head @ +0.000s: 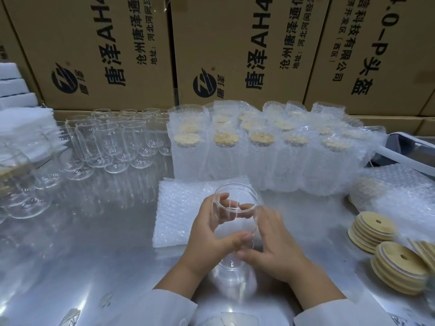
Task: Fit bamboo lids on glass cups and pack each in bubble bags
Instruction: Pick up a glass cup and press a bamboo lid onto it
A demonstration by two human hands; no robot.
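- Printed cardboard cartons [235, 55] wall the back of a steel tabletop [94, 243].
- Lidded cups already in bubble bags [259, 156] stand in rows mid-tabletop; bare glasses [113, 142] cluster to their left.
- A flat pile of bubble bags [179, 208] lies just beyond the hands.
- Bamboo lids [397, 262] sit stacked at the right, nearer the right hand.
- 1 lidless glass cup [235, 208] is held before the person, long axis tilted, mouth up and away, base toward the person.
- The left hand [207, 234] is clamped round it; the right hand [275, 241], blurred, lies against its right side, grip impossible to tell. A lid likely comes next, from the right.
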